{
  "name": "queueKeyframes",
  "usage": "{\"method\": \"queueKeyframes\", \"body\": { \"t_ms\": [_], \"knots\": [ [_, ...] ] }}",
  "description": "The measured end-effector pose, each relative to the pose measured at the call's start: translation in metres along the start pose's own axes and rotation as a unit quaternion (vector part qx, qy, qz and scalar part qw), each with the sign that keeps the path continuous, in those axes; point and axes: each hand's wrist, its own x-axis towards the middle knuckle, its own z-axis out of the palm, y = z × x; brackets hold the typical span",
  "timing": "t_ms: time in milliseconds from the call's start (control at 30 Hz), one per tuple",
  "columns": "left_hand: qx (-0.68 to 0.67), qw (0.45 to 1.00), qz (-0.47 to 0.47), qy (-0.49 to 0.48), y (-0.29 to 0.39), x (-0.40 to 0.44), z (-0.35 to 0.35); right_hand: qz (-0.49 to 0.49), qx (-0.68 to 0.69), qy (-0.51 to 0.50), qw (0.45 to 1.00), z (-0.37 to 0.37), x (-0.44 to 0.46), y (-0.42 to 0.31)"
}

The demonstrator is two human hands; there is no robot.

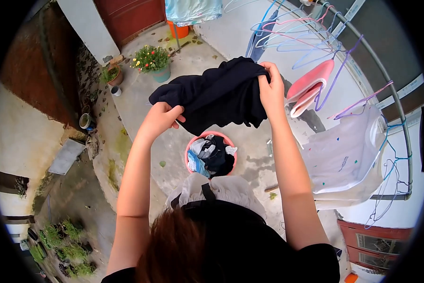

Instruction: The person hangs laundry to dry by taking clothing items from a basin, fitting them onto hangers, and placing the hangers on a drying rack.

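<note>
From far off, I had the left hand (160, 120) gripping one end of the dark cloth (216, 94) and the right hand (272, 89) pinching the other end. The cloth hung up in the air between them, near the pink tub (227, 137) of clothes (216, 155). I thought a firm hold and a gentle pull apart would best smooth it. It looked soft, almost black, bunched up and full of folds.

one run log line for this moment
left hand: holds dark garment | right hand: holds same garment | pink basin: clothes inside | white shirt: hanging at right
</note>
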Motion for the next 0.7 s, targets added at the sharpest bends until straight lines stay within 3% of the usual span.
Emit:
{"method": "queueKeyframes", "body": {
  "t_ms": [67,133,200,267,300,400,500,600,633,700],
  "knots": [
    [0.188,0.979,-0.034,0.075,-0.009,-0.004,0.011,-0.016,0.044,-0.027,0.999,0.008,-0.007,-0.004],
    [0.267,0.956,0.017,0.123,-0.008,-0.011,0.029,-0.02,0.092,-0.055,0.994,0.018,-0.013,0.0],
    [0.107,0.964,0.2,0.142,-0.021,-0.008,0.053,-0.001,0.12,-0.105,0.987,0.023,-0.023,-0.003],
    [0.146,0.933,0.301,0.132,-0.022,-0.007,0.078,0.014,0.147,-0.141,0.979,0.029,-0.034,-0.006],
    [0.151,0.931,0.302,0.138,-0.027,-0.004,0.093,0.044,0.153,-0.177,0.971,0.028,-0.038,-0.014],
    [-0.07,0.972,0.192,0.114,-0.036,0.006,0.123,0.049,0.159,-0.181,0.969,0.025,-0.047,-0.012],
    [0.001,0.984,0.159,0.075,-0.038,0.005,0.124,0.048,0.111,-0.129,0.984,0.018,-0.054,0.018],
    [-0.15,0.963,0.199,0.101,-0.035,0.008,0.124,0.162,0.045,-0.111,0.979,0.004,-0.067,0.045],
    [-0.24,0.951,0.186,0.065,-0.026,0.008,0.116,0.194,0.019,-0.129,0.972,-0.001,-0.074,0.055],
    [-0.333,0.933,0.131,0.04,0.001,0.001,0.107,0.3,0.098,-0.175,0.933,-0.009,-0.09,0.065]
  ]
}}
